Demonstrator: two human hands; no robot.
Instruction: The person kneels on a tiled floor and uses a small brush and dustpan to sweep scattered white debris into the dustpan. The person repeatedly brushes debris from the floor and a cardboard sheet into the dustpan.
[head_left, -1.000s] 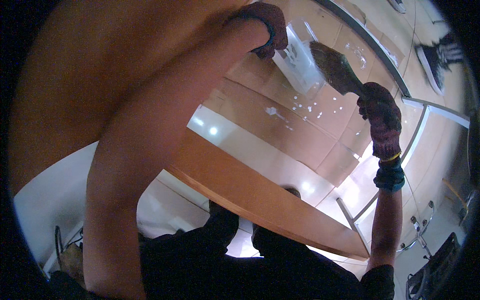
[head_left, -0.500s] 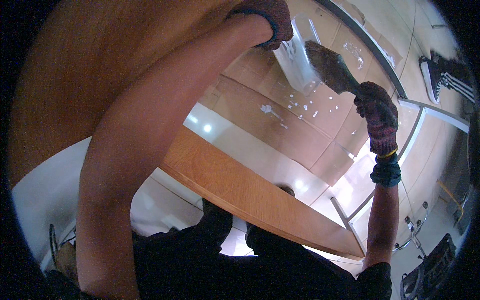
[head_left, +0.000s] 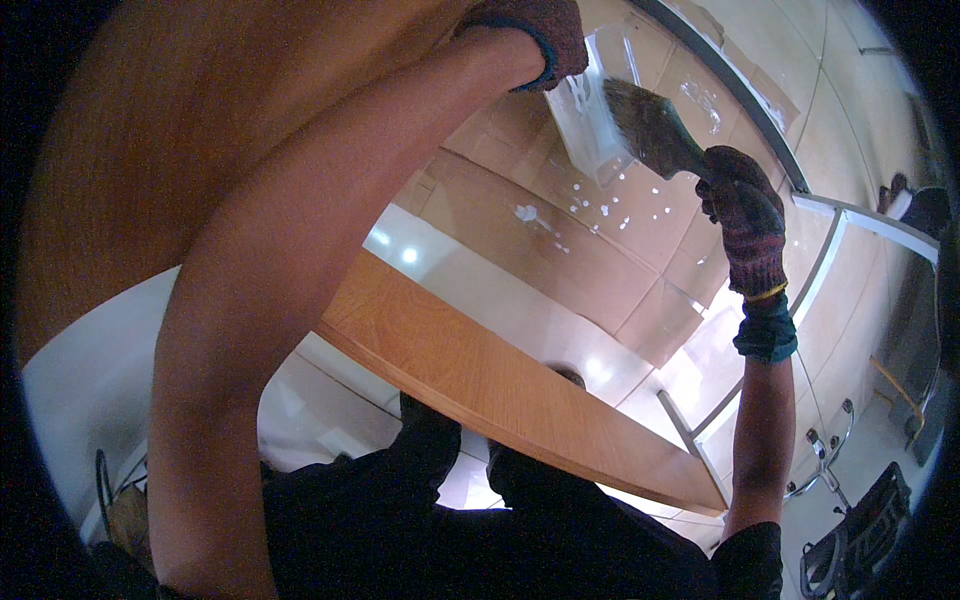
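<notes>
Now lapping brush (head_left: 652, 128) a bit further over clear container (head_left: 597, 142) than before, likely bringing more bristle against the white smears (head_left: 583, 98). Gripping brush handle in right hand (head_left: 745, 205), grasping container edge in left hand (head_left: 552, 42), above white-spotted cardboard (head_left: 615, 265)

Your view comes from a wide fisheye on your head, the left one of a side-by-side pair. It looks steeply down past your dark-clothed lap (head_left: 450, 550) toward the cardboard (head_left: 620, 265) on the floor (head_left: 850, 130). Your left arm (head_left: 300, 240) passes close beneath it, looming large; your right hand (head_left: 745, 210) appears smaller, farther off. Edges bend toward the dark, round rim.
</notes>
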